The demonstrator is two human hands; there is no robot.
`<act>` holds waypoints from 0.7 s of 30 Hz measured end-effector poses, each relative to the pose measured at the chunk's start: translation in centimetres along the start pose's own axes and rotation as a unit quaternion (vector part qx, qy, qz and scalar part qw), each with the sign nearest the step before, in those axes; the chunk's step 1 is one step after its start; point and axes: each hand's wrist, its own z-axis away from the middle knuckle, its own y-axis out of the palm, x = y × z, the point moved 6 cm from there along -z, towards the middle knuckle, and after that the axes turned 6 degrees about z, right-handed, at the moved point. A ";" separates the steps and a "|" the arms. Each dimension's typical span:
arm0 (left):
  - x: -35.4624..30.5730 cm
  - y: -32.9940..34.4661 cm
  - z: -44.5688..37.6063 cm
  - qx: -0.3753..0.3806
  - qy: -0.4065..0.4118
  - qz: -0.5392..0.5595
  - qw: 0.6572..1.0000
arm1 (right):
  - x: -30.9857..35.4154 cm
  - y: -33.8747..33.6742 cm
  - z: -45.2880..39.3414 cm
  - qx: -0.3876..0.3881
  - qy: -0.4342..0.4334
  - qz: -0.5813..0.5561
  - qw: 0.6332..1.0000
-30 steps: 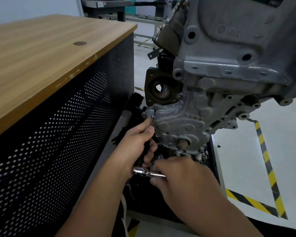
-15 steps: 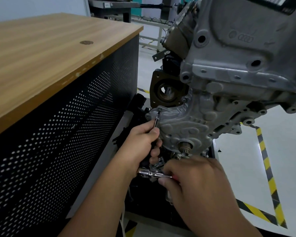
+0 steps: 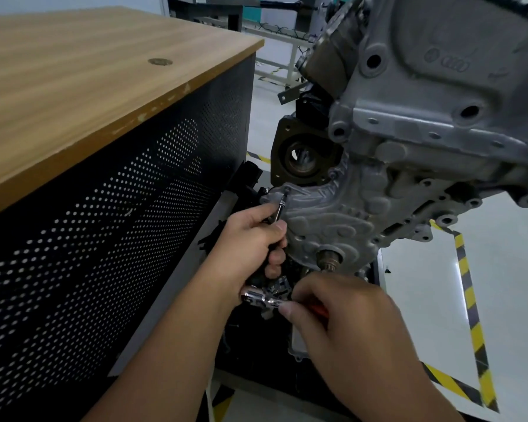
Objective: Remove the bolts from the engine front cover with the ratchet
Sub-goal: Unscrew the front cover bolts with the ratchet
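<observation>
Both forearms are bare, no sleeves, gloves or jewellery visible.

1. An automotive workshop or training bay: a bare engine hangs on the right
2. Left, a wooden-topped workbench with perforated metal sides
3. Yellow-black hazard tape marks the glossy floor; metal frames stand far behind
</observation>
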 end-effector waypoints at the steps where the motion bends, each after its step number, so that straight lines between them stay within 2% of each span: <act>1: 0.1 0.4 0.0 0.009 -0.013 0.041 0.999 | -0.4 0.6 0.0 0.017 0.003 -0.042 0.999; 4: 0.7 1.2 0.2 0.041 -0.099 0.217 0.970 | -0.4 3.5 0.2 0.112 -0.003 -0.111 0.987; 6: 1.0 1.5 0.3 0.057 -0.122 0.311 0.941 | -0.1 4.6 0.3 0.124 0.001 -0.153 0.980; 8: 0.8 1.1 0.1 0.055 -0.101 0.298 0.948 | -0.1 4.6 0.4 0.111 -0.011 -0.147 0.983; 10: 0.5 0.5 -0.1 0.032 -0.061 0.188 0.980 | -0.4 3.0 0.4 0.055 -0.023 -0.075 0.995; 12: 0.2 0.2 -0.2 -0.004 -0.009 0.078 0.997 | -0.6 1.0 0.2 -0.017 -0.014 -0.041 0.999; 14: 0.3 0.2 -0.1 -0.026 0.011 0.047 0.998 | -1.1 0.7 0.0 -0.015 0.006 -0.054 0.998; 18: 0.8 0.6 -0.1 -0.019 -0.042 0.182 0.982 | -1.6 5.8 -0.1 0.133 0.023 -0.046 0.990; 21: 1.6 1.4 0.6 0.045 -0.089 0.280 0.955 | -1.8 8.1 0.0 0.146 0.085 -0.103 0.980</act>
